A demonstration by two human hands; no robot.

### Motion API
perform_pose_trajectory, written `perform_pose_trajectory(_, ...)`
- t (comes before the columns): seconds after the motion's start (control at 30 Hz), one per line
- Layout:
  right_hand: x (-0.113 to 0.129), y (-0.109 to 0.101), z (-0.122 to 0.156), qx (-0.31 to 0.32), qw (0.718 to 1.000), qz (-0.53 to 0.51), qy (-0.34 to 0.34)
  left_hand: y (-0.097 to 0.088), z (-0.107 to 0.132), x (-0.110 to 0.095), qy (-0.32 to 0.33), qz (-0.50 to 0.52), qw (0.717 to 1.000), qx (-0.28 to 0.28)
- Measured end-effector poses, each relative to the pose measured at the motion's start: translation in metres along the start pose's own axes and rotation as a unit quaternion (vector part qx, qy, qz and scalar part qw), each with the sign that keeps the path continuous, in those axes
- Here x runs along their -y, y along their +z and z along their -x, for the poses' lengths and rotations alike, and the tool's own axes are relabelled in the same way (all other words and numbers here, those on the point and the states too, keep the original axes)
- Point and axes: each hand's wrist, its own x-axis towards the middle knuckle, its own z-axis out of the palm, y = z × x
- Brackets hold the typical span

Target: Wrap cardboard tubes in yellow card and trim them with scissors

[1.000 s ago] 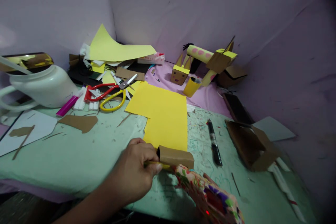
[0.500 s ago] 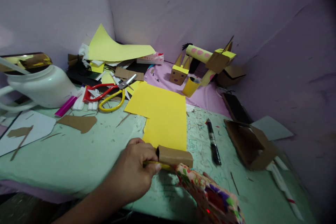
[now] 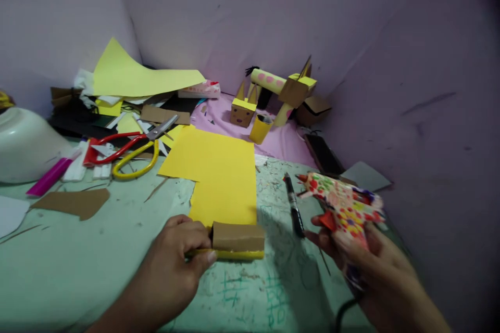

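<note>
A sheet of yellow paper lies on the table, its near edge curled up beside a brown cardboard tube. My left hand is closed at the tube's left end, thumb and fingers pinching the paper's near edge. A whitish line runs along the seam between tube and paper. To the right, my right hand grips a flower-patterned glue gun by its handle, a finger by the red trigger. Its nozzle points left, raised above a black pen and apart from the tube.
Red-and-yellow-handled scissors lie at the left near a magenta marker and a brown cardboard scrap. A white pitcher stands far left. Behind are a cardboard animal head, a yellow tube and a dark phone.
My right hand has lifted the glue gun away from the tube's seam, up and to the right. The left hand keeps its pinch. The view has turned rightward.
</note>
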Motion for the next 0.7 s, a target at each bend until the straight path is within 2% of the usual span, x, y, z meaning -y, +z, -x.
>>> perform_pose_trajectory(0.07,-0.003,0.014,-0.015,0.034,0.992,-0.113,0.048,0.002,0.0,0.005,0.014,-0.008,1.0,-0.008)
perform_pose_trajectory(0.13,-0.006,0.03,-0.026,0.05,0.98,-0.172,0.086,0.003,0.0,0.008,0.021,-0.015,1.0,-0.007)
perform_pose_trajectory(0.23,-0.01,0.045,-0.037,0.028,0.97,-0.212,0.115,0.005,0.001,0.012,0.028,-0.024,0.999,-0.008)
perform_pose_trajectory(0.3,-0.012,0.044,-0.045,0.002,0.975,-0.201,0.095,0.005,0.002,0.013,0.031,-0.025,0.999,-0.011)
perform_pose_trajectory(0.4,-0.014,0.034,-0.058,-0.032,0.988,-0.148,0.029,0.006,0.003,0.013,0.032,-0.024,0.999,-0.014)
perform_pose_trajectory(0.57,-0.013,0.018,-0.076,-0.058,0.993,-0.079,-0.064,0.005,0.002,0.014,0.032,-0.023,0.999,-0.012)
perform_pose_trajectory(0.7,-0.009,0.024,-0.074,-0.068,0.987,-0.104,-0.103,0.006,0.002,0.014,0.033,-0.03,0.999,-0.01)
